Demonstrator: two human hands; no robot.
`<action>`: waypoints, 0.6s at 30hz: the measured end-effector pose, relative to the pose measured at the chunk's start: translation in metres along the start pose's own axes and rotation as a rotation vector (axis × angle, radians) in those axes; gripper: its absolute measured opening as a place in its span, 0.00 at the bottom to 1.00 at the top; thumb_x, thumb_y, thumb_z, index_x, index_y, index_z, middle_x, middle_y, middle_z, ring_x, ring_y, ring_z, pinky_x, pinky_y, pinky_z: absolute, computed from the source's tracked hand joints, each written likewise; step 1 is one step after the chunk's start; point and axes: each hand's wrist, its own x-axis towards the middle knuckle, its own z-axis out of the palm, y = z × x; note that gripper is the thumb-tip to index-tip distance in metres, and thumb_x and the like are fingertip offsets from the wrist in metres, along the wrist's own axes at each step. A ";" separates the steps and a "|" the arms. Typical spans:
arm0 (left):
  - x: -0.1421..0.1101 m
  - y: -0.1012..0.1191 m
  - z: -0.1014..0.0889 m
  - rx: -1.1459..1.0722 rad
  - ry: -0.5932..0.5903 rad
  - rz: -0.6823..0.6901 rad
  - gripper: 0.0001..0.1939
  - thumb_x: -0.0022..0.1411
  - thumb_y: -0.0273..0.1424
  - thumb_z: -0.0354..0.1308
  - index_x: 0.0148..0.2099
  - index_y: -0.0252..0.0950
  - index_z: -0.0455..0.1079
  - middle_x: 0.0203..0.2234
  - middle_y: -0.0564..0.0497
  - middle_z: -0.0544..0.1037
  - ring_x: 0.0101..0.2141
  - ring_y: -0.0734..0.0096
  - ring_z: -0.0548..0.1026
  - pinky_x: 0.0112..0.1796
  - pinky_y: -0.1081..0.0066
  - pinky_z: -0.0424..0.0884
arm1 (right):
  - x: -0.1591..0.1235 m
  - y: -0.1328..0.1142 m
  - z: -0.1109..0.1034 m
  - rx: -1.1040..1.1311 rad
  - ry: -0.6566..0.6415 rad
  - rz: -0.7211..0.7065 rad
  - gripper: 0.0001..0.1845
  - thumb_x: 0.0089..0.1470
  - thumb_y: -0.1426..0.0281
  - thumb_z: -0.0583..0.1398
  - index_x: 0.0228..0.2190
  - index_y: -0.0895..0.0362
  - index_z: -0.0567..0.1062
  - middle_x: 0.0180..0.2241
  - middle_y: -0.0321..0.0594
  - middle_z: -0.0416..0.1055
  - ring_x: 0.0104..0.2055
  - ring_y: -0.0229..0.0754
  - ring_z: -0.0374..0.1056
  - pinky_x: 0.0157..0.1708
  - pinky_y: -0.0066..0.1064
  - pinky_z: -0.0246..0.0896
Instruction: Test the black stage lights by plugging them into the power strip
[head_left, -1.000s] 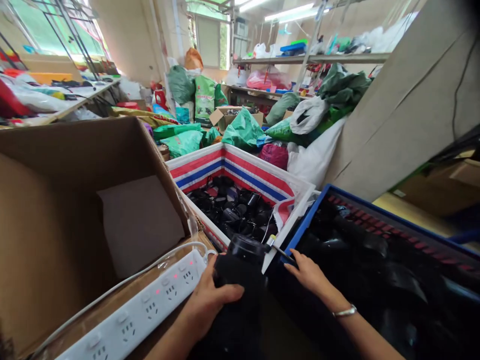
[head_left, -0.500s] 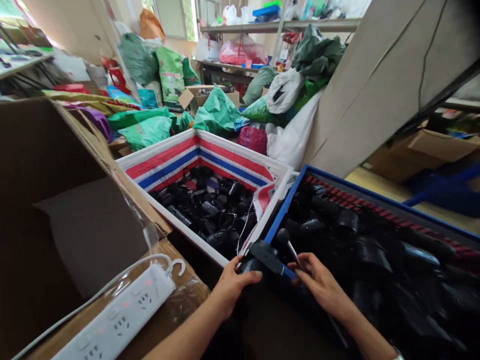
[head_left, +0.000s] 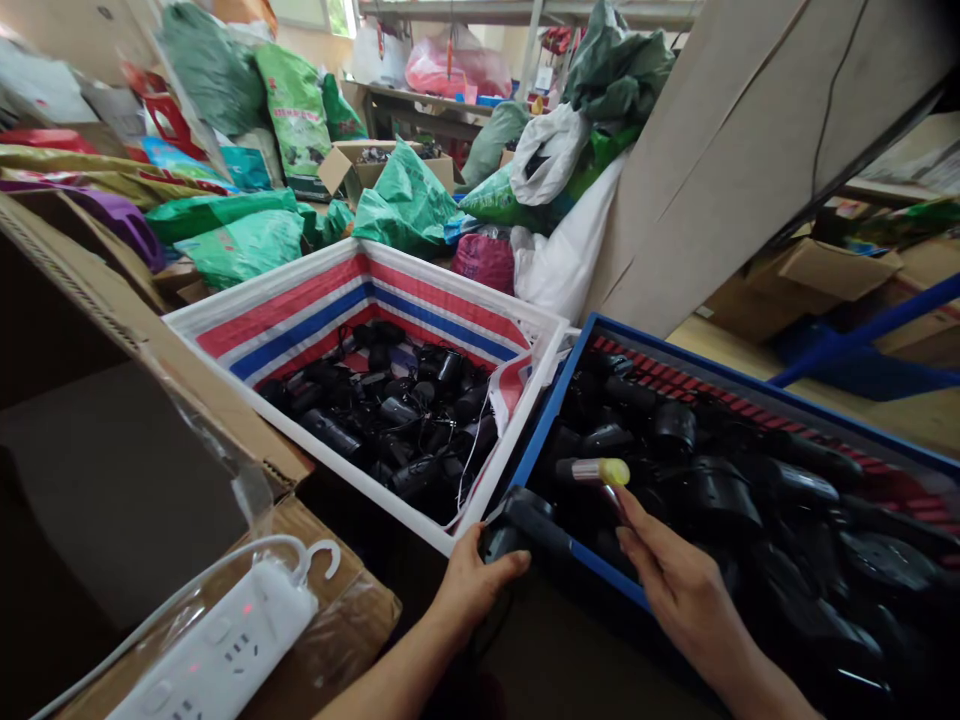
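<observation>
Head view, looking forward and down at my hands. My left hand (head_left: 476, 585) grasps a black plastic device (head_left: 529, 522), its fingers curled over the device's near end. The device is matte black with a rounded, thicker end and a narrower, bar-like body. It sits low at the near left corner of a blue-rimmed bin (head_left: 549, 410), lying across the rim, and its end passes under my fingers. Its exact form is partly hidden by my hand.

My right hand (head_left: 679, 585) is raised just beside the device, over the same bin. Its thumb and forefinger close on a small screwdriver (head_left: 600, 472) with a yellow-tipped handle and a thin shaft. The handle points away from the fingers, and the shaft is not touching the device.

The bin is heaped with larger black plastic parts (head_left: 720, 500). To its left, a white crate (head_left: 360, 270) lined with red, white and blue woven plastic holds smaller black parts (head_left: 390, 430) and thin wires. Nearer my left forearm, a white power strip (head_left: 225, 640) lies in clear plastic on a cardboard box (head_left: 330, 570). Green sacks (head_left: 405, 205) are piled beyond the crate.
</observation>
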 end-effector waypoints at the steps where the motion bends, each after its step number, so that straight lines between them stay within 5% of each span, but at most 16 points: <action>1: 0.000 -0.001 0.000 0.002 0.002 0.006 0.25 0.45 0.35 0.69 0.45 0.31 0.69 0.33 0.47 0.78 0.37 0.59 0.75 0.38 0.67 0.69 | -0.001 0.003 0.004 -0.025 -0.044 -0.007 0.25 0.62 0.63 0.49 0.58 0.55 0.63 0.43 0.46 0.74 0.43 0.46 0.72 0.44 0.37 0.68; 5: -0.001 -0.002 0.001 -0.004 0.013 0.011 0.24 0.45 0.36 0.69 0.45 0.32 0.70 0.33 0.47 0.79 0.38 0.57 0.75 0.39 0.66 0.69 | -0.001 0.011 0.014 -0.071 -0.219 0.049 0.25 0.62 0.62 0.47 0.59 0.54 0.62 0.41 0.45 0.75 0.40 0.47 0.73 0.44 0.41 0.69; 12: -0.001 -0.002 0.002 -0.012 0.031 0.009 0.26 0.46 0.34 0.68 0.47 0.31 0.69 0.37 0.45 0.79 0.41 0.56 0.74 0.42 0.67 0.69 | 0.016 0.000 0.009 0.038 0.042 0.114 0.27 0.56 0.58 0.57 0.55 0.53 0.68 0.36 0.43 0.77 0.40 0.47 0.73 0.43 0.37 0.70; 18: -0.005 -0.004 0.004 -0.045 0.033 -0.016 0.25 0.42 0.31 0.69 0.44 0.31 0.69 0.32 0.48 0.78 0.37 0.57 0.74 0.37 0.67 0.69 | 0.016 0.006 0.014 0.038 0.095 0.148 0.27 0.54 0.57 0.58 0.53 0.54 0.71 0.39 0.42 0.77 0.43 0.49 0.73 0.44 0.38 0.71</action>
